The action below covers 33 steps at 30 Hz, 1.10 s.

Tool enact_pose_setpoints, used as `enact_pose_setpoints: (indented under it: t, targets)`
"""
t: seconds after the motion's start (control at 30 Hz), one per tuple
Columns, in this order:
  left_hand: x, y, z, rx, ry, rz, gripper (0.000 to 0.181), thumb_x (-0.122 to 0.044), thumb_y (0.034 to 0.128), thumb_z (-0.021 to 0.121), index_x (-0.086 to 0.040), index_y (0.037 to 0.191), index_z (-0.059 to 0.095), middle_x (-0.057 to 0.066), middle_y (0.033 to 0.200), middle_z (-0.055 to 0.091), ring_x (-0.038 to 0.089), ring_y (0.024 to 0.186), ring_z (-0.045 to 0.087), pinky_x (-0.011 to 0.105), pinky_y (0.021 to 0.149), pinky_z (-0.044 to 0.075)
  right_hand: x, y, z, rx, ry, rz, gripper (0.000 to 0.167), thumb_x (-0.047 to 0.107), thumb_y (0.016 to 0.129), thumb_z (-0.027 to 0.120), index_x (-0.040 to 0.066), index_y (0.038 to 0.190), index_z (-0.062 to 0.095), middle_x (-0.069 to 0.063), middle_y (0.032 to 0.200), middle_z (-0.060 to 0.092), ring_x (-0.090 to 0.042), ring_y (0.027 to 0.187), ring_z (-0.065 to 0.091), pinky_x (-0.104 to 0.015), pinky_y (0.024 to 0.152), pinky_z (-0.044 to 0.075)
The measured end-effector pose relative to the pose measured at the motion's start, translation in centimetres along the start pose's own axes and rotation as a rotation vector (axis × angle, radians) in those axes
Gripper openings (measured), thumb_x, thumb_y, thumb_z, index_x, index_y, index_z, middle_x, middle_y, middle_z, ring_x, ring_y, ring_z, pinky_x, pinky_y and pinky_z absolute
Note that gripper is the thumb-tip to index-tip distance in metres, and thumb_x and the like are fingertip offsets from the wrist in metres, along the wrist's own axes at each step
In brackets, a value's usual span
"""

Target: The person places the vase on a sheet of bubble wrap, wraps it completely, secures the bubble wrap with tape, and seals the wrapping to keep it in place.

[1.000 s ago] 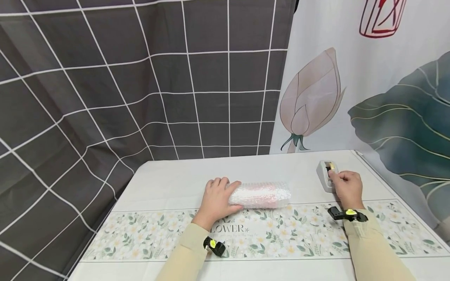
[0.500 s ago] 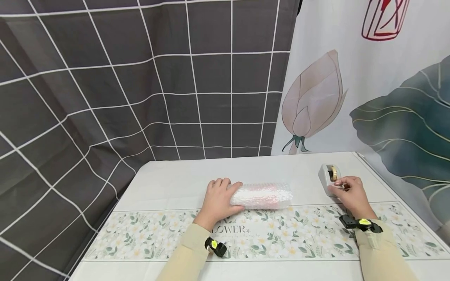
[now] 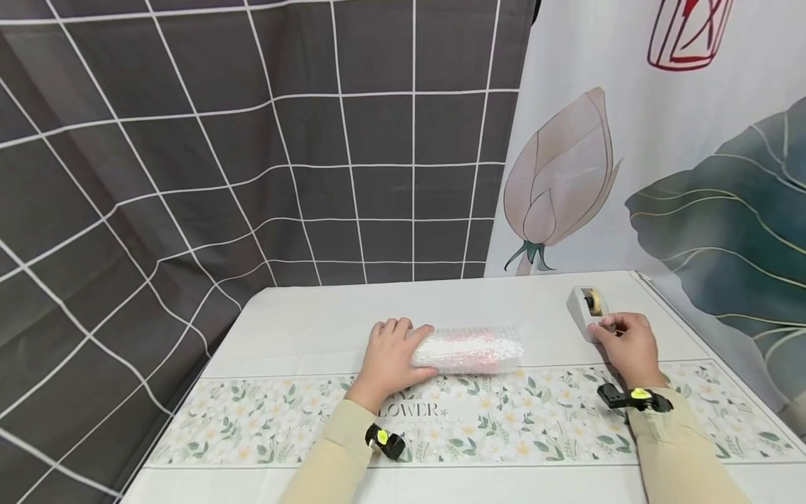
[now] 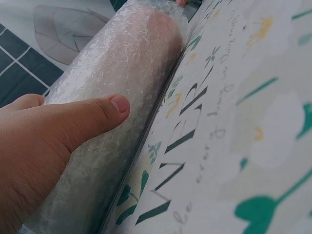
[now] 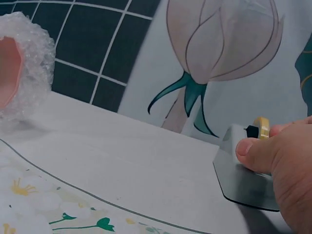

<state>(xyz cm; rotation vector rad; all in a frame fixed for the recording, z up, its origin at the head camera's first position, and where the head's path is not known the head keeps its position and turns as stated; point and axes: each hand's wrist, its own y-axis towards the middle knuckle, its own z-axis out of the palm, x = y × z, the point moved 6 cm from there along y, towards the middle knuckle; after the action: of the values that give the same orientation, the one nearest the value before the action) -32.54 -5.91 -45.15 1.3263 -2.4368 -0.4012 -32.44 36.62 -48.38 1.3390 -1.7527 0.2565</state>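
A cylinder-shaped bundle of bubble wrap (image 3: 472,350) lies on its side in mid-table, a pinkish thing showing through. In the right wrist view the pink end (image 5: 9,70) of that thing sits inside the wrap. My left hand (image 3: 387,357) holds the bundle's left end, thumb (image 4: 100,114) on the near side and fingers over the top. At the right, my right hand (image 3: 630,346) is at the front end of a grey tape dispenser (image 3: 578,308). Thumb and forefinger pinch there, seemingly on the clear tape, which is hard to make out. A yellowish tape roll (image 5: 263,127) sits in the dispenser.
A white cloth with a floral band (image 3: 504,420) covers the table. Behind it hangs a dark grid curtain (image 3: 378,154), with a white flower-print curtain (image 3: 560,175) to the right. The table's right edge (image 3: 699,343) runs just beyond the dispenser.
My right hand has drawn back from the tape roll to the dispenser's front end, and has shifted slightly forward again since half a second ago. The left hand and bundle stay in place.
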Motion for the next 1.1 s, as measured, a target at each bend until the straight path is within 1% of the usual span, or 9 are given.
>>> enact_pose_setpoints:
  t: [0.07, 0.17, 0.27, 0.4, 0.6, 0.73, 0.83, 0.97, 1.1]
  targets:
    - [0.0, 0.0, -0.1, -0.002, 0.001, 0.001, 0.08, -0.08, 0.0785, 0.063, -0.035, 0.144, 0.052, -0.001, 0.117, 0.056, 0.021, 0.107, 0.053, 0.045, 0.097, 0.043, -0.1, 0.0, -0.1, -0.006, 0.009, 0.03, 0.025, 0.017, 0.095, 0.07, -0.007, 0.098, 0.063, -0.023, 0.121, 0.047, -0.026, 0.093, 0.046, -0.033, 0.07, 0.04]
    - [0.0, 0.0, -0.2, -0.005, 0.0, 0.002, 0.079, -0.079, 0.0786, 0.064, -0.035, 0.143, 0.053, 0.0, 0.117, 0.056, 0.022, 0.106, 0.054, 0.045, 0.097, 0.043, -0.4, 0.1, -0.2, -0.03, 0.025, 0.071, 0.034, 0.027, 0.098, 0.064, -0.007, 0.095, 0.063, -0.021, 0.119, 0.049, -0.026, 0.095, 0.046, -0.031, 0.069, 0.038]
    - [-0.1, -0.1, -0.2, -0.011, 0.0, 0.005, 0.079, -0.078, 0.0783, 0.065, -0.034, 0.143, 0.054, 0.0, 0.117, 0.057, 0.022, 0.106, 0.054, 0.045, 0.096, 0.044, -0.7, 0.1, -0.2, -0.062, 0.021, 0.115, 0.041, 0.032, 0.102, 0.054, -0.008, 0.094, 0.062, -0.022, 0.118, 0.049, -0.03, 0.097, 0.046, -0.035, 0.073, 0.037]
    - [-0.1, -0.1, -0.3, -0.008, -0.002, 0.003, 0.079, -0.078, 0.0784, 0.065, -0.034, 0.143, 0.054, 0.0, 0.117, 0.057, 0.022, 0.106, 0.054, 0.046, 0.096, 0.043, -0.8, 0.1, -0.3, -0.082, 0.017, 0.157, 0.04, 0.029, 0.103, 0.051, -0.008, 0.09, 0.059, -0.024, 0.118, 0.05, -0.034, 0.099, 0.046, -0.04, 0.076, 0.036]
    - [-0.1, 0.0, -0.2, -0.013, -0.005, 0.003, 0.079, -0.078, 0.0788, 0.064, -0.035, 0.143, 0.053, 0.0, 0.117, 0.056, 0.022, 0.107, 0.053, 0.046, 0.097, 0.043, -1.0, -0.3, -0.6, -0.099, 0.043, 0.194, 0.035, 0.026, 0.099, 0.053, -0.003, 0.08, 0.057, -0.019, 0.119, 0.052, -0.029, 0.101, 0.046, -0.035, 0.073, 0.034]
    - [-0.2, 0.0, -0.3, -0.036, -0.01, 0.011, 0.078, -0.078, 0.0779, 0.066, -0.034, 0.142, 0.055, 0.0, 0.116, 0.057, 0.022, 0.106, 0.054, 0.046, 0.096, 0.043, -0.9, -0.8, -0.9, -0.102, 0.036, 0.206, 0.035, 0.022, 0.097, 0.054, -0.003, 0.073, 0.055, -0.02, 0.122, 0.053, -0.034, 0.109, 0.048, -0.035, 0.075, 0.034]
    - [-0.3, 0.1, -0.4, -0.038, -0.017, 0.011, 0.078, -0.077, 0.0776, 0.066, -0.034, 0.142, 0.055, 0.0, 0.116, 0.057, 0.022, 0.106, 0.054, 0.046, 0.096, 0.043, -0.8, -1.0, -1.0, -0.105, 0.028, 0.215, 0.036, 0.019, 0.095, 0.053, -0.004, 0.067, 0.054, -0.021, 0.126, 0.054, -0.038, 0.116, 0.05, -0.037, 0.078, 0.036]
    - [-0.1, 0.0, -0.3, -0.024, -0.017, 0.006, 0.078, -0.078, 0.0783, 0.065, -0.034, 0.142, 0.054, 0.0, 0.116, 0.057, 0.022, 0.107, 0.054, 0.046, 0.096, 0.043, -1.0, -1.1, -0.9, -0.09, 0.025, 0.249, 0.035, 0.017, 0.093, 0.052, -0.005, 0.066, 0.056, -0.021, 0.132, 0.054, -0.041, 0.123, 0.05, -0.042, 0.085, 0.039]
    - [0.0, 0.0, -0.2, -0.027, -0.021, 0.005, 0.078, -0.078, 0.0781, 0.065, -0.034, 0.142, 0.055, 0.0, 0.116, 0.057, 0.023, 0.106, 0.054, 0.046, 0.096, 0.043, -1.2, -1.1, -0.7, -0.078, 0.019, 0.255, 0.035, 0.016, 0.093, 0.053, -0.006, 0.065, 0.056, -0.022, 0.132, 0.054, -0.042, 0.122, 0.051, -0.045, 0.085, 0.04]
